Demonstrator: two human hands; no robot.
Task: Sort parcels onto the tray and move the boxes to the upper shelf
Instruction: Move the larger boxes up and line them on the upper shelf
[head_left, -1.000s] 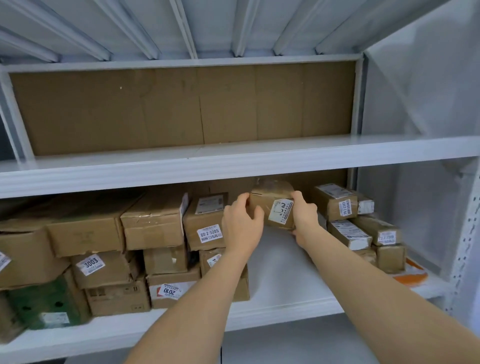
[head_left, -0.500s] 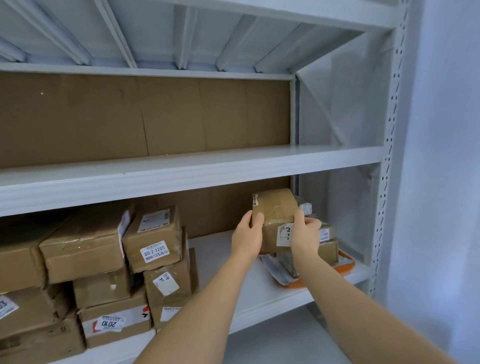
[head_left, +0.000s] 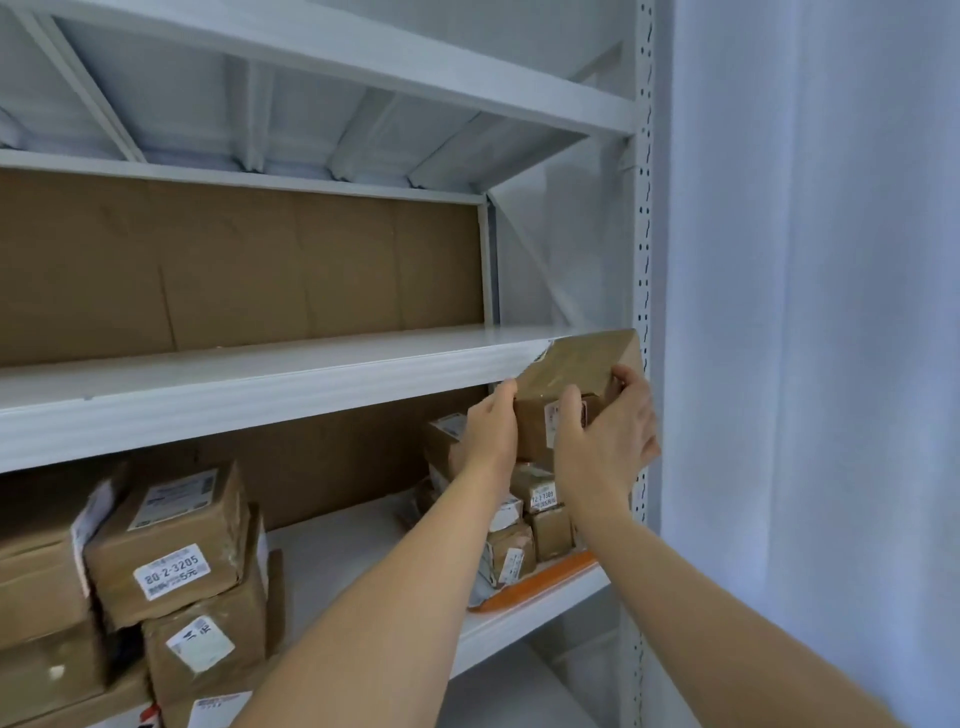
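Upper shelf (head_left: 260, 358) bare and open; right upright post (head_left: 643, 260) tight beside the raised box (head_left: 576, 374).

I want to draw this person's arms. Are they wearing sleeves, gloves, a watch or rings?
No. Both arms are bare from the bottom of the picture up to the wrists, with no sleeve showing. The left hand and right hand wear no gloves, and no watch, bracelet or ring shows. So draw two plain bare arms with nothing on them.

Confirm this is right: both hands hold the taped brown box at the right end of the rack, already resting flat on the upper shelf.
Not resting. The head view shows both hands, left and right, holding the box tilted at the upper shelf front edge, not yet set down.
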